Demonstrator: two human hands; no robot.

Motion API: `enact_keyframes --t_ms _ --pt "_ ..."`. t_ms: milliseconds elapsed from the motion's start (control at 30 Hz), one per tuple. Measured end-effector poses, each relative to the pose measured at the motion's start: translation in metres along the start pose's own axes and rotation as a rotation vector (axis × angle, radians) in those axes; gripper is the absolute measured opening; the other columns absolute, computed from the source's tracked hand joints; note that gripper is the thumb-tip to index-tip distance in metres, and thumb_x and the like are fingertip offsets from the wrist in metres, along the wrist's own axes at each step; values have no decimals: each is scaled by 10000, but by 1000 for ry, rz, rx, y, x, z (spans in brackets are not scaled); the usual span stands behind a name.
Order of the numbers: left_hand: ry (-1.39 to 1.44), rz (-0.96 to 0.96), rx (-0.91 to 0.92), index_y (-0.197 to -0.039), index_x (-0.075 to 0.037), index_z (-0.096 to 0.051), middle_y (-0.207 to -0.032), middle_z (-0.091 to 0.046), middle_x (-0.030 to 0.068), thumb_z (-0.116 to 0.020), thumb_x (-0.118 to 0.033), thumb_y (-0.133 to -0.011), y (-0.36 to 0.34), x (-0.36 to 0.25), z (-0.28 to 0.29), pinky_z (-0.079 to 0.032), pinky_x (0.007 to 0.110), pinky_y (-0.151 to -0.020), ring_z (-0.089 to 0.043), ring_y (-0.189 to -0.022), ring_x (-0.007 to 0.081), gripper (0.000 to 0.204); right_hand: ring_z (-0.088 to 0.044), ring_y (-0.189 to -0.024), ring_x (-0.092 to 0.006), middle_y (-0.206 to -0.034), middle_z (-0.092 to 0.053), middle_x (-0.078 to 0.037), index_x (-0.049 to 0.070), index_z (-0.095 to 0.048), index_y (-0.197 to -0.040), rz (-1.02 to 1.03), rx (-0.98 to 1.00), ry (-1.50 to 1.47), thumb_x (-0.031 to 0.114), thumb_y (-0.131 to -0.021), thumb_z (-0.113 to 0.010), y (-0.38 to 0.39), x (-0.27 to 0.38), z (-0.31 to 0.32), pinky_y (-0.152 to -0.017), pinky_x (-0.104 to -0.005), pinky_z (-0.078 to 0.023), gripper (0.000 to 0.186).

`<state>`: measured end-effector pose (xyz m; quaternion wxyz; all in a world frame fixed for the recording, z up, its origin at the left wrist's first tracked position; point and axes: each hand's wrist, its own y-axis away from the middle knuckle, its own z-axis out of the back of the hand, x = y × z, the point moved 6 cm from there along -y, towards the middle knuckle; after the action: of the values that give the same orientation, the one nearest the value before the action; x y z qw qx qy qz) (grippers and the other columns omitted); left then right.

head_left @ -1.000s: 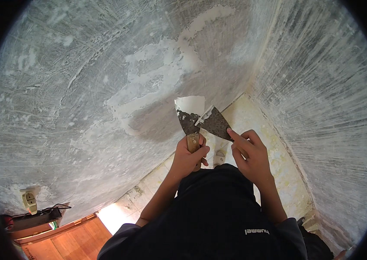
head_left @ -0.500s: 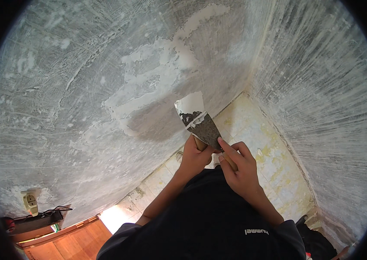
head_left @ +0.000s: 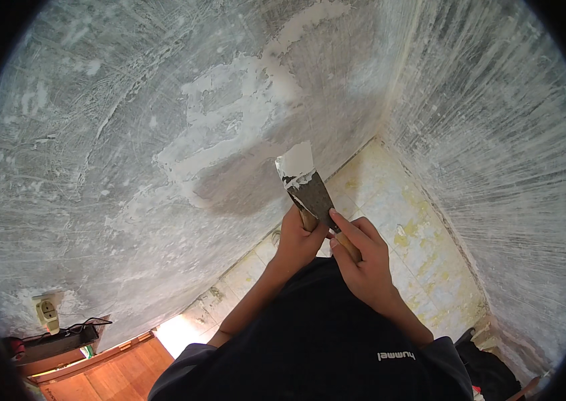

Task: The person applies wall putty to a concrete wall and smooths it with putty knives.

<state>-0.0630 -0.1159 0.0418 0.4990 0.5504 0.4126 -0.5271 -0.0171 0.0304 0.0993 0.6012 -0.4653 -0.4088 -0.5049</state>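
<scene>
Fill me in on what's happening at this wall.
A person stands in a room corner facing a rough grey wall with white filler patches. The left hand grips the wooden handle of a putty knife loaded with white filler. The right hand holds a second, darker putty knife laid against the first. Both blades are held just off the wall.

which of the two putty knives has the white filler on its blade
The rear putty knife, in the left hand; the front putty knife, in the right hand, shows a dark blade.
</scene>
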Motion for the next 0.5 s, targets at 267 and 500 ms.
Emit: enact_keyframes --t_ms 267,500 --pt "-84 61 0 -1143 12 -578 -856 -655 91 -617 -7 -913 -4 2 14 -529 332 -601 -660 -745 163 233 -596 -791 -216 -914 -588 -115 23 -629 -1400 -20 -1 -36 -20 -912 -677 -4 2 1 -710 -303 -489 492" --pt "-237 -76 -42 -1083 5 -585 -889 -637 170 -610 -21 -908 -2 -4 10 -488 401 -723 -607 -765 290 178 -579 -783 -194 -906 -583 -105 -3 -627 -1391 -43 -39 -97 -19 -908 -680 -10 -3 -2 -699 -295 -475 487"
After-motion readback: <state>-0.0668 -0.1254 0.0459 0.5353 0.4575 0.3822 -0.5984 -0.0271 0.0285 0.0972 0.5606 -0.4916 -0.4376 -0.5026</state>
